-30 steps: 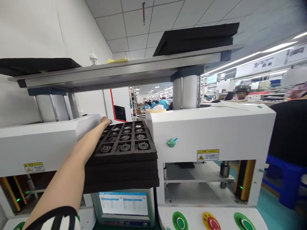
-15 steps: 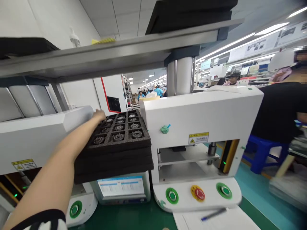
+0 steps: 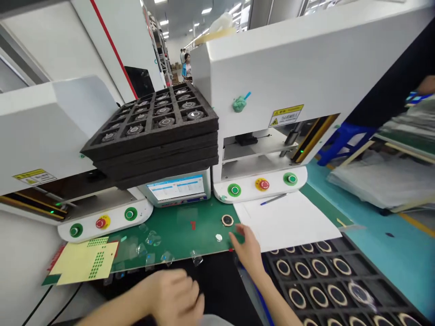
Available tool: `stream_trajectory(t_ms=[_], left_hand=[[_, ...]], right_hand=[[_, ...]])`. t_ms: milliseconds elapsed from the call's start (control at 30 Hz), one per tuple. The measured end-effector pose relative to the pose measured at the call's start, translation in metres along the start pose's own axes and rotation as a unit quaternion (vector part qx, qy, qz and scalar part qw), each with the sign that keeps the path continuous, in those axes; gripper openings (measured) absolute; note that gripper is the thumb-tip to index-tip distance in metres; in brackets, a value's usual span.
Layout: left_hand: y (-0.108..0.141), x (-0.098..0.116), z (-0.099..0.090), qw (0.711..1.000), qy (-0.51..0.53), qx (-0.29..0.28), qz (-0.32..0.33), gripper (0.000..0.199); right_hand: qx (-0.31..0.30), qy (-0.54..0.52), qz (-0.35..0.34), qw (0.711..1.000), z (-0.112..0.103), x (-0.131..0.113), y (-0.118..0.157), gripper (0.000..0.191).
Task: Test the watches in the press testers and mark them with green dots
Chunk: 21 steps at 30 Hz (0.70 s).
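My left hand (image 3: 175, 296) is low in the view, blurred, with its fingers curled; what it holds, if anything, is hidden. My right hand (image 3: 248, 249) is over the front edge of the green table (image 3: 200, 217), fingers apart and holding nothing. Just beyond its fingertips lies a round part with a dark centre and pale ring (image 3: 227, 220). A small white disc (image 3: 219, 237) lies left of those fingertips. White paper (image 3: 288, 217) with a pen (image 3: 273, 198) on it is beside the right hand.
Stacked black foam trays (image 3: 159, 131) of round parts stand above a screen (image 3: 176, 188), between two white presses. Another foam tray (image 3: 326, 280) of rings is at the lower right. Yellow sticker sheets (image 3: 84, 262) and clear film pieces (image 3: 152, 237) lie left.
The view has tilted down to the table. My left hand has come back from the foam trays to the lower middle. My right hand has come into view over the table edge.
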<state>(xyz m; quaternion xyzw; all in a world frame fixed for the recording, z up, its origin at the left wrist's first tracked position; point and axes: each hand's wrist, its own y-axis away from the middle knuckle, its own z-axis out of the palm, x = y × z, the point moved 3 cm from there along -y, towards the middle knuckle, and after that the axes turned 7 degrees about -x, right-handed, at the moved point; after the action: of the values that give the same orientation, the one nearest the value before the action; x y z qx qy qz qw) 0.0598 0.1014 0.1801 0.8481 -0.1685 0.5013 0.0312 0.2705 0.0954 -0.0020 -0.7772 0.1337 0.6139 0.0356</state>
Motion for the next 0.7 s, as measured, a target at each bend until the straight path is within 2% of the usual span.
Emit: stream_trajectory(t_ms=[67, 133, 200, 233, 333, 433, 500, 533, 567, 600, 633, 700], left_hand=[[0.025, -0.019, 0.013, 0.990, -0.057, -0.071, 0.107, 0.015], [0.046, -0.036, 0.023, 0.945, -0.174, -0.131, 0.245, 0.021], [0.064, -0.056, 0.028, 0.911, -0.247, -0.144, 0.297, 0.031], [0.071, -0.068, 0.029, 0.913, -0.254, -0.135, 0.289, 0.032], [0.095, -0.100, 0.030, 0.949, -0.203, -0.094, 0.222, 0.030], [0.112, -0.126, 0.039, 0.988, -0.078, -0.073, 0.116, 0.022], [0.113, -0.137, 0.052, 0.996, 0.045, -0.082, 0.012, 0.018], [0.111, -0.140, 0.061, 0.988, 0.120, -0.090, -0.047, 0.019], [0.107, -0.143, 0.070, 0.968, 0.204, -0.095, -0.109, 0.023], [0.103, -0.143, 0.079, 0.935, 0.300, -0.098, -0.164, 0.029], [0.098, -0.142, 0.089, 0.887, 0.403, -0.104, -0.201, 0.035], [0.090, -0.137, 0.104, 0.769, 0.579, -0.117, -0.245, 0.043]], right_hand=[[0.053, 0.055, -0.020, 0.997, 0.004, -0.006, -0.020, 0.041], [0.084, 0.097, -0.035, 0.991, 0.015, -0.010, -0.035, 0.037], [0.106, 0.126, -0.039, 0.986, 0.027, -0.009, -0.045, 0.032], [0.115, 0.137, -0.039, 0.983, 0.031, -0.007, -0.049, 0.031], [0.128, 0.151, -0.045, 0.979, 0.036, 0.002, -0.052, 0.033], [0.121, 0.131, -0.070, 0.981, 0.033, 0.005, -0.042, 0.044], [0.107, 0.107, -0.094, 0.984, 0.032, 0.001, -0.025, 0.053], [0.089, 0.085, -0.108, 0.986, 0.033, -0.002, -0.014, 0.056], [0.057, 0.046, -0.124, 0.990, 0.035, -0.007, -0.001, 0.057], [0.012, -0.011, -0.139, 0.990, 0.039, -0.012, 0.012, 0.057], [-0.039, -0.079, -0.150, 0.985, 0.043, -0.016, 0.026, 0.056], [-0.127, -0.210, -0.154, 0.957, 0.052, -0.023, 0.054, 0.054]])
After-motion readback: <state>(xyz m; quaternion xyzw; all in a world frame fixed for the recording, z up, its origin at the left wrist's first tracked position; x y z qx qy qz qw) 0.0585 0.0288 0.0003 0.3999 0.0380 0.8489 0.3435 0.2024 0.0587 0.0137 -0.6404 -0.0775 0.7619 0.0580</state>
